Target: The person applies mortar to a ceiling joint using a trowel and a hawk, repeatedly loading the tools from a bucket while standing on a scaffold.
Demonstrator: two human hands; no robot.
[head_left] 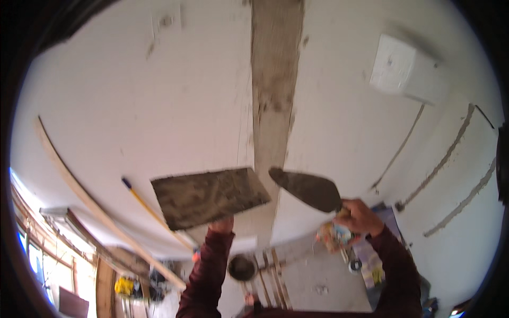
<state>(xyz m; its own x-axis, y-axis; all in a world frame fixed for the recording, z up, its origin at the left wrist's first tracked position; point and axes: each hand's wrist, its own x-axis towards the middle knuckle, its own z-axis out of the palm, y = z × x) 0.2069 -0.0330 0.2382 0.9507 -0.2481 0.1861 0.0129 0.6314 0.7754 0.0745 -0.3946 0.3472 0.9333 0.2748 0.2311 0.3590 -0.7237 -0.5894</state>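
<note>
Before white wall (pixel 185 106), hands (pixel 363 216) grasping hawk (pixel 212 197) left, trowel (pixel 310 190) right, white box (pixel 391 63), markings blurred

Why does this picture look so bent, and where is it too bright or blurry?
Head view: the long wooden board appears bowed, likely by the fisheye lens; head view: the window glares white at lower left; head view: the white box looks slightly blurred, its shadow soft-edged.

Daylight glares at a lower-left window (pixel 59 267), soft shadow edges a white box (pixel 393 66), fisheye bends lines, corners fall black, detail blurs, perhaps from motion.
</note>
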